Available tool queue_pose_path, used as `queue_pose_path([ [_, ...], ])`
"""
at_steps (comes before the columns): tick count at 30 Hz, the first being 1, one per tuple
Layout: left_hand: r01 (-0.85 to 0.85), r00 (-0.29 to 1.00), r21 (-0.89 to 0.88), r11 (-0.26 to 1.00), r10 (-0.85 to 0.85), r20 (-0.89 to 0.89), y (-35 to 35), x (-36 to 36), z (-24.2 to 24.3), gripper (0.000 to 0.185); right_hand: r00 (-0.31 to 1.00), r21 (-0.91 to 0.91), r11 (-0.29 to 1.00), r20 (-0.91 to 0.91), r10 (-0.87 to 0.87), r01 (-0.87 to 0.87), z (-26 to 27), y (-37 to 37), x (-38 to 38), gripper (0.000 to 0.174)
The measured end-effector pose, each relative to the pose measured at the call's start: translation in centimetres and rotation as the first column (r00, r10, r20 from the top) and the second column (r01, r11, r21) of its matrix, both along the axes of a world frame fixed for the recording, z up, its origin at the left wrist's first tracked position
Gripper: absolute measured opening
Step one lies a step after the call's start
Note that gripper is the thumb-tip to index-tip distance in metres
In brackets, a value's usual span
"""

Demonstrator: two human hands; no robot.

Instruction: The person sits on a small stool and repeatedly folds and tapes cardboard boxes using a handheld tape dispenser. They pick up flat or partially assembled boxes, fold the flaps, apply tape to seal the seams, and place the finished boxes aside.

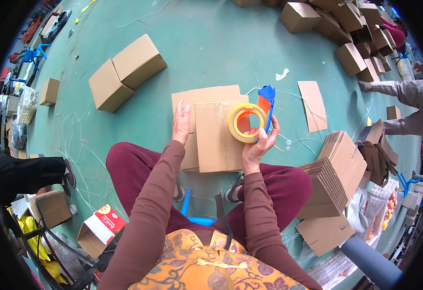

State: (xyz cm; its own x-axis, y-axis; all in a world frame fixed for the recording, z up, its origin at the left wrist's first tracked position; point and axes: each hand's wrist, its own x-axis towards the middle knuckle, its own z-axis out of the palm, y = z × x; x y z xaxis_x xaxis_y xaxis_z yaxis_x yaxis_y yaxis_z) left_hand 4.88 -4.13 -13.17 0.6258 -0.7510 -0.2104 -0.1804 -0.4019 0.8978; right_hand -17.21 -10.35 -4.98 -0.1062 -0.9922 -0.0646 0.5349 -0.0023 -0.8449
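Observation:
My right hand [260, 143] grips a tape dispenser [266, 98] with a blue and orange body and a large yellow-rimmed roll of clear tape. The roll lies over the right edge of a folded cardboard box [211, 145], whose flaps meet at a seam in front of me. Another flat cardboard piece [204, 93] shows beneath and behind it. At the left edge of the cardboard is my left hand [181, 121], holding nothing, its fingers pointing away from me and the thumb a little apart.
Two closed boxes [139, 63] stand ahead on the left. A heap of boxes [300, 18] fills the far right. Flattened cartons [336, 174] are stacked beside my right knee. A loose cardboard sheet [312, 107] and string lie on the green floor. Other people's legs [34, 174] show at both sides.

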Motion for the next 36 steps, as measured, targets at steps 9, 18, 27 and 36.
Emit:
queue_pose_path([
  [9, 0.08, 0.366, -0.002, 0.997, -0.031, -0.93, 5.9, -8.8, -7.0, 0.055, 0.927, 0.213, 0.927, 0.152, -0.344, 0.309, -3.2, -5.0, -12.0, 0.037],
  [18, 0.151, 0.581, -0.502, 0.851, -0.488, -0.652, -22.4, 3.1, 11.4, 0.053, 0.852, 0.252, 0.88, 0.249, -0.46, 0.402, -1.1, -4.6, -12.9, 0.024],
  [27, -0.213, 0.85, 0.287, 0.934, 0.032, 0.526, -5.0, 4.9, -8.4, 0.035, 0.628, 0.071, 0.993, -0.778, -0.006, 0.098, -11.4, -1.3, -3.8, 0.062],
  [36, -0.287, 0.948, 0.565, 0.774, 0.145, 0.282, 8.5, -1.9, -12.3, 0.043, 0.495, 0.18, 0.98, -0.861, 0.116, 0.083, -15.8, 2.4, -2.3, 0.064],
])
